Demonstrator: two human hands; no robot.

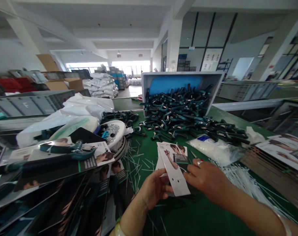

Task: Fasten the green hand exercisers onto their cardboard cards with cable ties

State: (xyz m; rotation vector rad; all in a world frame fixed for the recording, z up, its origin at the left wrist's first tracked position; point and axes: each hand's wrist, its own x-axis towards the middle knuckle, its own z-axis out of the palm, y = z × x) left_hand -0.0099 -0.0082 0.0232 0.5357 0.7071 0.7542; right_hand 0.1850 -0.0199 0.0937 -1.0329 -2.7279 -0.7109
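Note:
A folded printed packaging card with small punched holes is gripped along its left edge by my left hand, the fingers wrapped behind it. My right hand is closed in a pinch at the card's right side. A thin white strip that looks like a cable tie runs from the card to its fingertips. A pointed metal tip shows by the right hand's knuckles; whether that hand holds it I cannot tell. Loose white cable ties lie in a heap beyond my right forearm, others scattered left of the card.
A grey crate lies tipped, dark-green-handled pliers spilling onto the green table. Carded pliers pile up at left, beside a white bowl of small metal parts. A plastic bag and stacked cards are at right.

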